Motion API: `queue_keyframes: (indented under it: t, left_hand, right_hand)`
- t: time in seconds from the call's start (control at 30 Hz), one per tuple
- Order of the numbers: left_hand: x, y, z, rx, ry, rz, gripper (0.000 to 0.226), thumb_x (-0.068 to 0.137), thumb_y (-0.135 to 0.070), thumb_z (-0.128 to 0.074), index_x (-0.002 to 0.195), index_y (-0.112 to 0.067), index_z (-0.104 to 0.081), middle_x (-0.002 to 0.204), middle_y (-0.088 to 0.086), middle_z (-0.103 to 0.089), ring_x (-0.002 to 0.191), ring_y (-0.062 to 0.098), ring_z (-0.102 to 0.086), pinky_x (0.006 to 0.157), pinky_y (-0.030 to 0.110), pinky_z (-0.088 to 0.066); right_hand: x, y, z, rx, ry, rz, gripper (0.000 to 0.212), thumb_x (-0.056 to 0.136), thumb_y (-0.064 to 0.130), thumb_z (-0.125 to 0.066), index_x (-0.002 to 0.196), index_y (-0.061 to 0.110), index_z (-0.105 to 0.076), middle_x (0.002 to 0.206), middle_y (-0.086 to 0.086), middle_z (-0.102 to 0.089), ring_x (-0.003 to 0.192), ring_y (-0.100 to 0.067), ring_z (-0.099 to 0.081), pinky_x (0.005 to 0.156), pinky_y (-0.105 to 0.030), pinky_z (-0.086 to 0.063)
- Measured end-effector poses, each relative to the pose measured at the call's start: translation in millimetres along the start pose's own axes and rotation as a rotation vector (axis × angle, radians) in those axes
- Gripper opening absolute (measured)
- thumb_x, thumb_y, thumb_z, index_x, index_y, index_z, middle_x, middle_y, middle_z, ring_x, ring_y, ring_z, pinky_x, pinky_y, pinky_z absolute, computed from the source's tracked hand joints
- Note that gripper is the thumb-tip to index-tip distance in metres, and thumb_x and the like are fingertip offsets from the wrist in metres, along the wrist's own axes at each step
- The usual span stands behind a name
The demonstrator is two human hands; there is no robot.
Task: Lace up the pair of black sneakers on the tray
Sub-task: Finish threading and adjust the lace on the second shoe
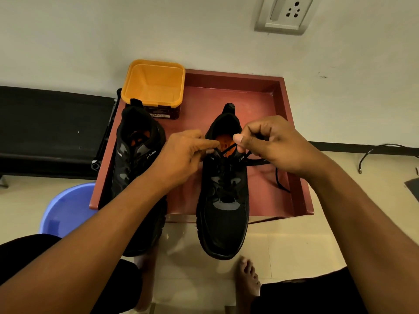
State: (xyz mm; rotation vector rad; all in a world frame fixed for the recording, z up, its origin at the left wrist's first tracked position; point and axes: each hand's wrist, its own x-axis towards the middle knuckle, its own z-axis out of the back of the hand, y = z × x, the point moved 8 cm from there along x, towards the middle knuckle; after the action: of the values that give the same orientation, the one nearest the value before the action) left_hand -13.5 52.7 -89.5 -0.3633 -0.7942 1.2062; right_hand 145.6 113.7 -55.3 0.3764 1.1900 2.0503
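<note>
Two black sneakers with orange insoles stand on a dark red tray (256, 96), toes toward me and hanging over its near edge. The left sneaker (136, 168) is partly hidden by my left forearm. Over the collar of the right sneaker (223, 214) both hands work a black lace (280, 180). My left hand (183, 155) pinches the lace at the top left eyelets. My right hand (269, 141) pinches the other part of the lace just above the top right eyelets. A loose lace end trails right across the tray floor.
An orange tub (154, 85) on a dark box sits at the tray's back left corner. A blue plastic basin (65, 209) is on the floor at the left, a black bench (52, 130) behind it. A wall socket (285, 14) is above; my bare foot (248, 277) is below.
</note>
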Motion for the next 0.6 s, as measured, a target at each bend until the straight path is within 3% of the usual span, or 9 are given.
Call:
queue_keyframes:
  t: [0.07,0.1,0.17,0.23,0.33,0.47,0.6]
  left_hand:
    - [0.0,-1.2,-0.1,-0.010,-0.001,0.008,0.037,0.089,-0.005,-0.051,0.115,-0.006,-0.077,0.087,0.001,-0.066,0.082,0.009,-0.064,0.073,0.033,-0.060]
    - [-0.3,-1.4,0.1,-0.011,0.001,0.016,0.037,0.090,-0.008,-0.050,0.115,-0.007,-0.077,0.087,0.000,-0.065,0.082,0.010,-0.064,0.072,0.034,-0.060]
    - [-1.2,1.2,0.5,-0.013,0.006,0.036,0.031,0.095,-0.012,-0.054,0.116,-0.009,-0.077,0.086,-0.002,-0.063,0.080,0.015,-0.064,0.071,0.039,-0.061]
    - [-1.5,3.1,0.8,0.003,0.020,0.050,0.024,0.099,-0.011,-0.063,0.117,-0.014,-0.078,0.082,-0.001,-0.062,0.076,0.014,-0.060,0.069,0.041,-0.057]
    - [0.8,3.3,1.2,0.023,0.041,0.088,0.022,0.099,-0.015,-0.066,0.114,-0.024,-0.078,0.082,-0.005,-0.062,0.078,0.009,-0.057,0.072,0.040,-0.054]
    - [10.0,-6.3,5.4,0.070,-0.051,0.162,0.018,0.096,-0.031,-0.061,0.102,-0.029,-0.077,0.092,-0.007,-0.065,0.093,0.016,-0.059,0.081,0.046,-0.053]
    - [24.7,-42.6,-8.4,0.066,-0.011,0.085,0.022,0.089,-0.039,-0.064,0.101,-0.027,-0.078,0.103,-0.009,-0.066,0.107,0.016,-0.053,0.093,0.034,-0.044]
  right_hand:
    - [-3.9,5.0,2.8,0.046,-0.024,0.005,0.029,0.102,0.030,-0.066,0.082,0.010,-0.075,0.072,0.001,-0.071,0.064,-0.011,-0.063,0.063,-0.019,-0.049]
    - [-7.5,6.0,8.3,0.060,-0.041,0.000,0.029,0.101,0.027,-0.066,0.081,0.009,-0.075,0.066,0.004,-0.067,0.058,-0.007,-0.057,0.059,-0.016,-0.045]
    - [-16.9,7.2,19.9,0.066,-0.046,-0.009,0.028,0.100,0.026,-0.067,0.080,0.009,-0.075,0.059,0.005,-0.061,0.055,-0.007,-0.053,0.056,-0.016,-0.044]
    - [-31.3,7.5,23.4,0.061,0.022,-0.058,0.025,0.099,0.025,-0.067,0.082,0.009,-0.077,0.063,0.003,-0.067,0.056,-0.009,-0.058,0.055,-0.016,-0.045]
    - [-60.9,-8.7,8.0,0.039,0.240,-0.246,0.019,0.102,0.021,-0.064,0.092,0.011,-0.077,0.075,-0.006,-0.075,0.062,-0.017,-0.069,0.050,-0.018,-0.045]
    - [-102.1,-39.4,-15.9,0.013,0.490,-0.555,0.016,0.106,0.020,-0.058,0.105,0.013,-0.072,0.088,-0.014,-0.078,0.074,-0.031,-0.077,0.049,-0.022,-0.050]
    - [-122.3,-59.0,-25.0,-0.017,0.557,-0.735,0.021,0.109,0.022,-0.052,0.114,0.011,-0.069,0.094,-0.018,-0.078,0.078,-0.033,-0.078,0.051,-0.026,-0.056]
